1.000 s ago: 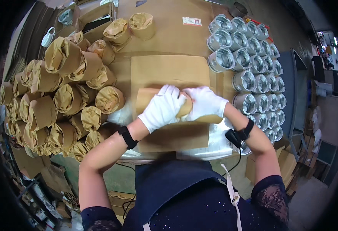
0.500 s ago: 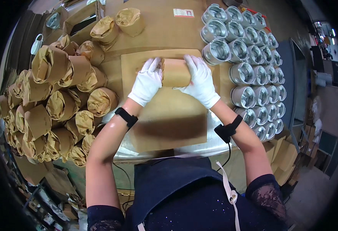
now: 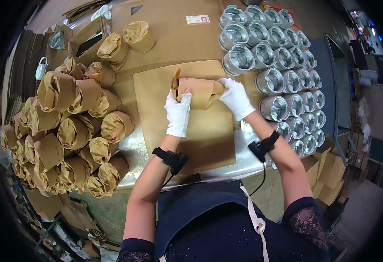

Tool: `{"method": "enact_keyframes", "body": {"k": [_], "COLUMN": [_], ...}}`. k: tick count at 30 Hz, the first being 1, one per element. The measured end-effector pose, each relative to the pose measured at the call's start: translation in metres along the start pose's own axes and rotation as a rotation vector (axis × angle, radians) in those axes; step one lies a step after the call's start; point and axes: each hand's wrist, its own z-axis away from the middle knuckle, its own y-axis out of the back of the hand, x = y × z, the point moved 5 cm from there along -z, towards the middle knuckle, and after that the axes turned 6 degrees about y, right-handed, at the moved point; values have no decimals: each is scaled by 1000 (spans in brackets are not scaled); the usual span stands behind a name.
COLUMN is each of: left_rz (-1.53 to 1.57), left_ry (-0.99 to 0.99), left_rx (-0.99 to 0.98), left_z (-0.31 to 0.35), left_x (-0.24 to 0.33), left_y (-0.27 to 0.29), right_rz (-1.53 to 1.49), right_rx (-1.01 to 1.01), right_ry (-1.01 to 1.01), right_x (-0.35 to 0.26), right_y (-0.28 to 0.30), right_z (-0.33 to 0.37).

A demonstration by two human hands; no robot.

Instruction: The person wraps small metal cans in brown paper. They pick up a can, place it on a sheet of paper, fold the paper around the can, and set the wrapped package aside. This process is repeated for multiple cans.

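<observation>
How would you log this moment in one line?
left hand: holds roll by left end | right hand: touches its right end | beneath: paper sheet | left side: wrapped bundles | right side: cups

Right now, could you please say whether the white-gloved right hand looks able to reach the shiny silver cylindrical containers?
Probably yes: nothing visible stands between the right hand and the nearest container, though it would first have to leave the brown paper-wrapped cylinder.
</observation>
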Motion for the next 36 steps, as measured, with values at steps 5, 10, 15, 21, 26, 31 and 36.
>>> {"method": "enact_keyframes", "body": {"k": [5, 10, 15, 21, 26, 31, 36], "left_rz": [480, 394, 570, 676, -442, -683, -863], "left_ry": [79, 128, 106, 179, -58, -66, -668], "left_rx": [36, -88, -105, 184, 336, 726, 349], "left_z": [16, 37, 88, 94, 42, 68, 136], "left_x": [-14, 2, -35, 43, -15, 44, 56], "left_y": [31, 72, 170, 270, 354, 325, 210], "right_rz": [-84, 68, -377, -960, -922, -388, 547], "right_rx": [130, -37, -40, -153, -275, -82, 184], "right_ry": [-139, 297, 541, -337, -401, -262, -53], "right_x": [-117, -188, -225, -141, -127, -56, -32], "right_y": [-3, -23, 38, -12, -33, 2, 88], "right_z": [10, 32, 32, 62, 81, 67, -17]}}
